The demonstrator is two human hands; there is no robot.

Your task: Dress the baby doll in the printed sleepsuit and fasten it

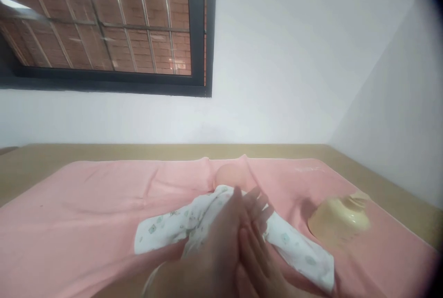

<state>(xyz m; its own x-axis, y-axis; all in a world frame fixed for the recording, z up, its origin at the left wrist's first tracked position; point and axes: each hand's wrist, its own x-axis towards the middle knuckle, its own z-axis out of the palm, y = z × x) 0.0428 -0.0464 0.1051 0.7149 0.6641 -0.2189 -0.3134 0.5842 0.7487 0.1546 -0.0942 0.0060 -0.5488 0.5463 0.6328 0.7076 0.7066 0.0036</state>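
Observation:
A white printed baby top lies spread on a pink cloth, its sleeves stretched left and right. Beyond its neckline, a smooth, round, skin-toned shape like a doll's head shows in part. Above the middle of the top, my left hand meets my right hand, palms close together. My left fingers look stretched and somewhat apart, while those of my right hand lie straight along the left palm. Motion blurs both hands. I make out nothing held between them. They hide most of the top's middle and whatever lies below it.
The pink cloth covers much of a tan surface. To the right rests a glossy cream-yellow rounded object with a narrower end; its kind is unclear. Behind are a white wall and a dark-framed barred window.

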